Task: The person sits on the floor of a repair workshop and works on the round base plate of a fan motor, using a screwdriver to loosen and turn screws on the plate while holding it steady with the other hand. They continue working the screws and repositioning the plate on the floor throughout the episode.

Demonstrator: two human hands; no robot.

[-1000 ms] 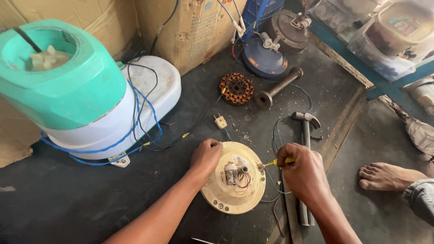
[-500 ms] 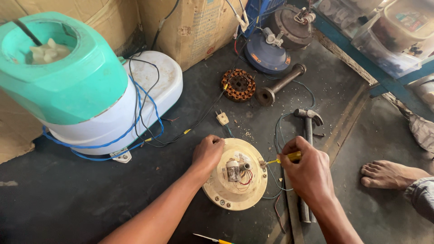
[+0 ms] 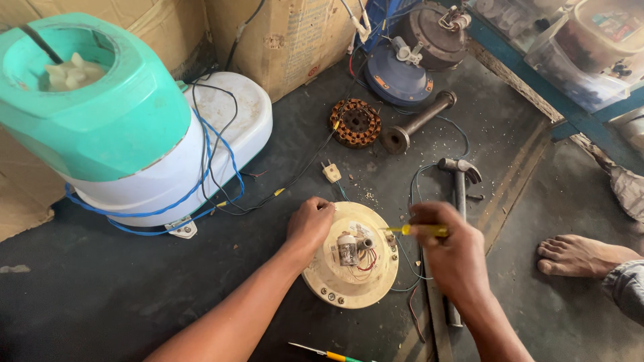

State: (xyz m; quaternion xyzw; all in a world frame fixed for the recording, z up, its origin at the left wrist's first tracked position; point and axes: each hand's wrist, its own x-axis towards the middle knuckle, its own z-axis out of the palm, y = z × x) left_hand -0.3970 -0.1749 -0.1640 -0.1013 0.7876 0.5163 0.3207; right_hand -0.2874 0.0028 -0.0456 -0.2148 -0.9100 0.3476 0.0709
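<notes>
Right hand: your right hand [image 3: 451, 251] is clenched around a yellow-handled screwdriver [image 3: 417, 230], whose thin shaft points left toward the middle of the cream round base plate [image 3: 349, 288].
Left hand: your left hand [image 3: 310, 223] rests curled on the upper left rim of that plate, fingers bent over the edge and pressing down on it; it holds nothing loose.
Hidden: your right hand covers most of the screwdriver's handle, and the tip is too small to make out where it meets the plate's parts.
Plate: it lies flat on the dark floor [image 3: 100, 295] between your two hands, with a small capacitor [image 3: 347, 249] and red wires at its centre and screws round its lower rim.
Cut off: a second screwdriver [image 3: 329, 353] with a yellow and green handle lies at the bottom edge, partly out of view.
Behind your right hand: a claw hammer [image 3: 460, 175] lies on the floor, its handle running down under your wrist, so its end is hidden.
Farther off: a copper-wound stator [image 3: 355, 123] sits beside a dark metal pipe [image 3: 417, 122], well apart from the plate.
Left side: a green and white machine body [image 3: 87, 127] stands wrapped in blue and black wires.
Right edge: a bare foot [image 3: 580, 255] rests on the floor, near your right arm.
</notes>
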